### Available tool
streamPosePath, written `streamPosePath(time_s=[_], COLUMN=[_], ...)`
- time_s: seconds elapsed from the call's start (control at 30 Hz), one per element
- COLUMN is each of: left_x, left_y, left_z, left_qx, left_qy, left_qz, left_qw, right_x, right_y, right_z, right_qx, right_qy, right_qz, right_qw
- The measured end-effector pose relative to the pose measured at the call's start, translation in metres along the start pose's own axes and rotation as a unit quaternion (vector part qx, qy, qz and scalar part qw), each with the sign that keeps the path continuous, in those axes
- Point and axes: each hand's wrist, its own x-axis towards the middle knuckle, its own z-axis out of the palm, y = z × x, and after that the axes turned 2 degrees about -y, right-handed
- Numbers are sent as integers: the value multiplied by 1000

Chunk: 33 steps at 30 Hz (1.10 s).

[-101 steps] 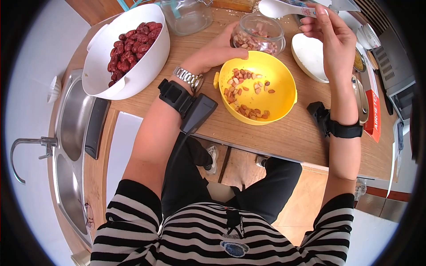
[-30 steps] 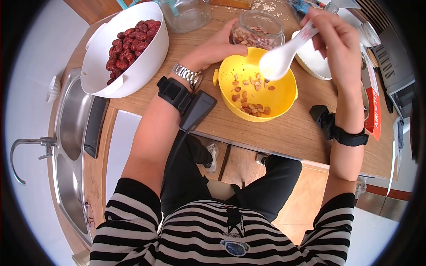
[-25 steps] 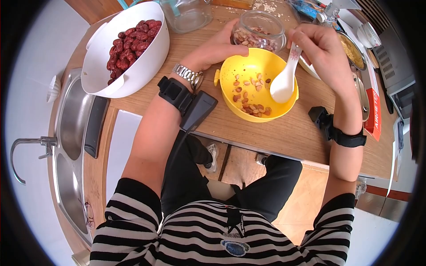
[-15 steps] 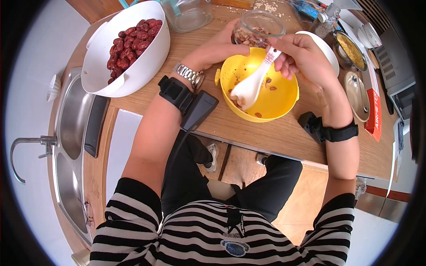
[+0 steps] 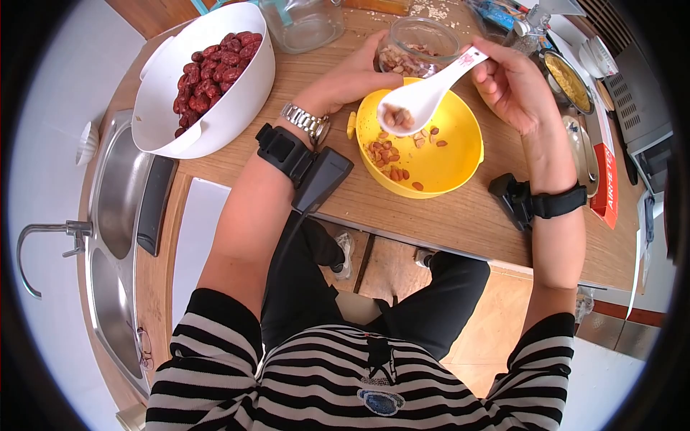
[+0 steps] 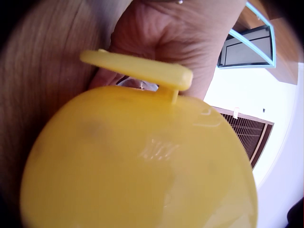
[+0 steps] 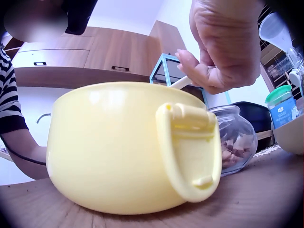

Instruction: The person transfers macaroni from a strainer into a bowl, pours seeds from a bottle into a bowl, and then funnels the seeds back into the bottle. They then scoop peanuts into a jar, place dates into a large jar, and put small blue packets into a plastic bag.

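The spoon (image 5: 430, 95) hung over the far left part of the bowl (image 5: 454, 147), carrying a few nuts (image 5: 397, 116); whether it touched the rim could not be told. The right hand (image 5: 514, 86) pinched the handle's end, leaving the load far from the grip, so a slight roll of the handle would likely tip it. Over the bowl such a spill would do little harm; past the rim, nuts could scatter on the counter (image 5: 445, 223). More lay inside, mostly by the left wall.

The left hand (image 5: 352, 79) had its thumb at the bowl's rim and its fingers beside the jar (image 7: 237, 130); whether it gripped either could not be told. If slack, the bowl might slide under a hard scoop. The jar stood just beyond, so a low swing might knock its lip. The tub (image 5: 164, 90) of dates (image 5: 215, 79), well apart, seemed safe.
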Motion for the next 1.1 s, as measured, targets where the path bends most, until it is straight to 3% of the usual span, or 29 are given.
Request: streamPosePath(time_s=[0.07,0.13,0.2,0.27,0.3,0.43,0.5,0.53,0.6,0.7,0.83,0.9,1.1], left_x=[-1,-2,-1,-1,-1,-2,-2,-2,-3,-1,3,4,2], left_y=[1,0,2,0,0,0,2,2,3,-1,-8,-9,-7], left_z=[0,-3,-3,-2,-2,-1,-1,-1,-1,-2,-3,-3,-3], left_qx=[-9,51,26,54,54,5,2,5,9,1,14,1,-6], left_qy=[23,9,-11,28,28,8,3,6,9,4,-4,-8,-4], left_qz=[2,-3,-23,-4,-3,4,4,6,8,6,6,-7,9], left_qw=[1000,999,999,998,998,1000,1000,1000,1000,1000,1000,1000,1000], right_x=[0,0,1,3,4,-1,-1,-1,-2,-11,-21,-20,-15], right_y=[-3,-7,-12,-14,-14,-10,-5,-5,-5,-12,-18,-16,-2], right_z=[-1,0,-13,-16,-14,20,31,35,40,41,29,27,39], right_qx=[31,57,84,80,91,1,-113,-113,-203,-232,-275,-277,-374], right_qy=[-2,125,77,223,242,268,247,247,255,223,136,135,100], right_qz=[-18,-82,-95,-172,-208,-285,-375,-375,-432,-450,-423,-266,-153], right_qw=[999,987,989,956,943,920,886,886,840,833,853,914,909])
